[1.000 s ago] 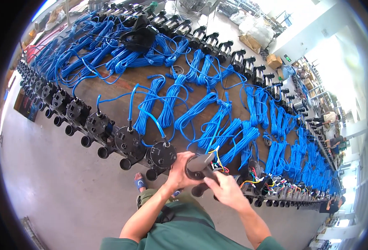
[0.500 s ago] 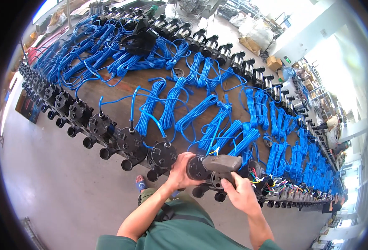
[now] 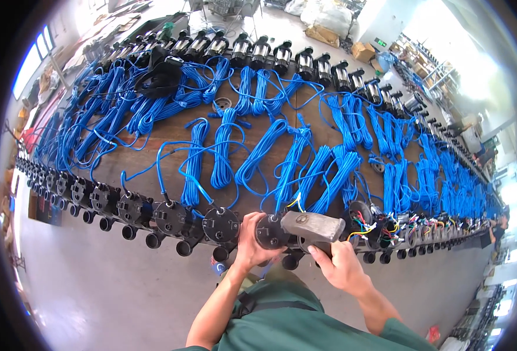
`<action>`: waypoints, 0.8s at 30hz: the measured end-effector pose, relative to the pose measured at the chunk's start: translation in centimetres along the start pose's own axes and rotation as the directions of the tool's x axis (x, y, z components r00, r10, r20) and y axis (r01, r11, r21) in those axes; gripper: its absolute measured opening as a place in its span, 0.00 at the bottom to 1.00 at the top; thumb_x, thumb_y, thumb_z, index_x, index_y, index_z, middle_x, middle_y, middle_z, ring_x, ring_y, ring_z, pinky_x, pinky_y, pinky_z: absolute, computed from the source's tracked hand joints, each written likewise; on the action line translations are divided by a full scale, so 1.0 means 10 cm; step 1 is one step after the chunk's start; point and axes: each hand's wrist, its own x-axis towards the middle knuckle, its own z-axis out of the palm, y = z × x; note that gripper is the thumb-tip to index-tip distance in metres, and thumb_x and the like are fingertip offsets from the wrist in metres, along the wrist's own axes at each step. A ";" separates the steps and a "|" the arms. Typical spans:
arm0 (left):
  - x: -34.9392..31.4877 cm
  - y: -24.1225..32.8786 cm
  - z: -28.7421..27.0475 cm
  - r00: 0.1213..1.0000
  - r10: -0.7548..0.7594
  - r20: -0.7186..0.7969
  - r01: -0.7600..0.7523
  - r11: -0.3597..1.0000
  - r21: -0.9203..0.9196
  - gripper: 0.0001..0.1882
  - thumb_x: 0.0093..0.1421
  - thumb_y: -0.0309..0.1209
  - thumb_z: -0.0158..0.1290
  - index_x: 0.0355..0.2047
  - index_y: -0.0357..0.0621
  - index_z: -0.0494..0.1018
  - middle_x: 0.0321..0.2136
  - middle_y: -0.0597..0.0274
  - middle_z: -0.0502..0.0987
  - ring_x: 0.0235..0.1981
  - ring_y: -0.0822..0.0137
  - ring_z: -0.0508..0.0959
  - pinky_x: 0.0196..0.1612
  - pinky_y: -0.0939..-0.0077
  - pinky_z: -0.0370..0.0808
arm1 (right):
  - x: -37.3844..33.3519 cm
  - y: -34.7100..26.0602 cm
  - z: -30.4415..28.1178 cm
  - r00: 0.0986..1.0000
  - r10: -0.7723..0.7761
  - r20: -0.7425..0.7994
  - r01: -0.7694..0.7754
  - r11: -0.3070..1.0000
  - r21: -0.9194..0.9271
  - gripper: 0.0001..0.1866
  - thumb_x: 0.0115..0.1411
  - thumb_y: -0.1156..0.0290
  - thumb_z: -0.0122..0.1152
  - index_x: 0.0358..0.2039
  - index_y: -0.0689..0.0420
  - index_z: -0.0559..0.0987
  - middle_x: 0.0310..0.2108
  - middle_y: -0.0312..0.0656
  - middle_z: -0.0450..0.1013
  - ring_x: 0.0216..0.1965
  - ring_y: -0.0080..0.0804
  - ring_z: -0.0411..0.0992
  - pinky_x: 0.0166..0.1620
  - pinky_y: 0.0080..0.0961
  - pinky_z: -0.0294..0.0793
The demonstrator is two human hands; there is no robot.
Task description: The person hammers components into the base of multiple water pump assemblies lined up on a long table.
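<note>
My left hand (image 3: 251,244) is closed around the side of a round black pump housing (image 3: 270,233) at the table's near edge. The fingers of my right hand (image 3: 341,268) are wrapped round the handle of a hammer (image 3: 313,226). Its blocky grey metal head lies level over the right side of that housing; whether it touches is hard to tell. A blue cable with bare yellow and white wire ends (image 3: 296,202) lies just behind the hammer head. Left of my left hand stands another black housing (image 3: 221,226) with a cable entering its top.
Bundled blue cables (image 3: 267,153) cover much of the brown table (image 3: 165,131). Black housings line the near edge, those on the right with loose coloured wires (image 3: 361,225). Black-and-silver pumps (image 3: 260,51) stand along the far edge. A black cloth-like item (image 3: 160,76) lies at far left.
The view has shifted and turned, so the table runs more level. My left hand stays on the housing; the hammer remains over its right side, its head slightly more tilted.
</note>
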 end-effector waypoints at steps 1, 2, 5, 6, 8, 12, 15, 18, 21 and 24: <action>0.02 0.03 0.01 1.000 0.000 0.003 0.000 1.000 0.000 0.52 0.30 0.40 0.80 0.57 0.38 0.70 0.53 0.48 0.72 0.55 0.49 0.75 0.59 0.57 0.74 | -0.03 0.21 0.10 0.999 0.045 -0.026 -0.048 0.995 -0.092 0.16 0.70 0.60 0.62 0.42 0.63 0.76 0.24 0.56 0.78 0.27 0.56 0.80 0.30 0.43 0.76; 0.04 0.06 0.05 1.000 0.002 0.005 -0.002 1.000 0.002 0.52 0.30 0.39 0.80 0.57 0.37 0.70 0.53 0.48 0.72 0.54 0.50 0.75 0.59 0.58 0.74 | -0.01 0.56 0.25 0.983 0.179 0.048 -0.157 0.943 -0.294 0.19 0.70 0.57 0.62 0.39 0.64 0.76 0.23 0.58 0.77 0.27 0.58 0.80 0.29 0.46 0.75; 0.12 0.00 0.01 0.998 0.046 0.034 -0.045 0.999 -0.020 0.50 0.30 0.40 0.80 0.56 0.37 0.71 0.53 0.48 0.72 0.53 0.50 0.75 0.59 0.58 0.74 | 0.09 0.56 0.21 0.968 0.221 0.115 -0.192 0.956 -0.222 0.22 0.70 0.53 0.62 0.36 0.64 0.78 0.23 0.57 0.77 0.25 0.55 0.79 0.30 0.47 0.74; 0.08 0.01 0.00 0.998 0.027 0.050 -0.027 1.000 -0.012 0.51 0.30 0.40 0.80 0.56 0.37 0.70 0.53 0.48 0.72 0.53 0.50 0.75 0.60 0.58 0.73 | 0.11 0.47 0.12 0.942 0.276 0.190 -0.260 0.960 -0.106 0.23 0.70 0.52 0.63 0.35 0.64 0.78 0.22 0.56 0.76 0.24 0.53 0.78 0.30 0.46 0.73; 0.04 0.05 -0.02 0.987 -0.103 0.125 0.114 0.990 -0.081 0.59 0.33 0.34 0.80 0.66 0.37 0.61 0.59 0.48 0.70 0.60 0.52 0.73 0.64 0.57 0.71 | 0.04 0.54 0.11 0.965 0.225 0.133 -0.231 0.972 0.032 0.23 0.69 0.52 0.65 0.34 0.64 0.78 0.19 0.51 0.72 0.18 0.39 0.67 0.27 0.40 0.68; -0.44 0.12 0.07 0.951 -0.308 0.008 0.308 0.951 -0.030 0.62 0.43 0.30 0.77 0.72 0.33 0.49 0.66 0.42 0.65 0.65 0.50 0.70 0.68 0.59 0.68 | -0.19 0.64 0.13 0.967 0.251 -0.050 -0.236 0.950 0.202 0.23 0.68 0.55 0.67 0.31 0.65 0.77 0.16 0.45 0.69 0.18 0.29 0.62 0.25 0.34 0.65; -0.89 -0.07 0.15 0.776 -0.621 0.108 0.598 0.780 0.185 0.53 0.48 0.34 0.76 0.68 0.33 0.55 0.58 0.47 0.73 0.59 0.53 0.75 0.62 0.58 0.73 | -0.40 0.80 0.20 0.932 0.361 -0.022 -0.334 0.884 0.328 0.22 0.67 0.57 0.69 0.28 0.65 0.76 0.16 0.37 0.65 0.21 0.21 0.58 0.25 0.30 0.61; -1.12 -0.53 0.35 0.599 -0.757 0.260 0.787 0.616 -0.019 0.43 0.50 0.34 0.74 0.63 0.36 0.66 0.52 0.52 0.78 0.53 0.58 0.79 0.57 0.59 0.75 | -0.50 0.99 0.40 0.917 0.397 -0.045 -0.334 0.825 0.456 0.22 0.67 0.58 0.69 0.26 0.64 0.75 0.16 0.36 0.64 0.21 0.21 0.58 0.25 0.29 0.60; -1.28 -0.89 0.62 0.690 -0.695 0.203 0.722 0.683 -0.112 0.31 0.52 0.32 0.72 0.55 0.41 0.74 0.48 0.57 0.81 0.49 0.60 0.80 0.54 0.61 0.75 | -0.57 1.10 0.47 0.896 0.445 0.007 -0.395 0.789 0.470 0.21 0.67 0.59 0.69 0.26 0.62 0.75 0.15 0.36 0.64 0.21 0.21 0.58 0.25 0.29 0.60; -1.46 -1.11 0.78 0.782 -0.617 0.091 0.624 0.771 -0.132 0.26 0.52 0.27 0.71 0.51 0.42 0.76 0.45 0.64 0.80 0.45 0.66 0.79 0.49 0.66 0.78 | -0.61 1.14 0.54 0.898 0.440 -0.018 -0.395 0.823 0.407 0.20 0.67 0.59 0.69 0.26 0.62 0.76 0.15 0.38 0.66 0.18 0.23 0.62 0.24 0.30 0.62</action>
